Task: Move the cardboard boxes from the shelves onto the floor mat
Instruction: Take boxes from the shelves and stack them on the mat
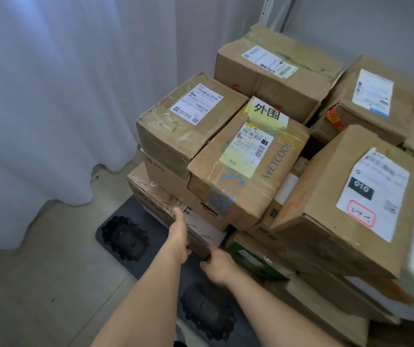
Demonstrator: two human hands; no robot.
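Dark grey rubber floor mat [115,246] with black flower-shaped embossed motifs, laid on pale tiled floor [38,284]. Resting directly on it: bottom brown cardboard box [150,196] of a stacked pile.

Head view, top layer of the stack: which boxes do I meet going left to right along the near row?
Box with the white label → WETCODE box → box marked 010.
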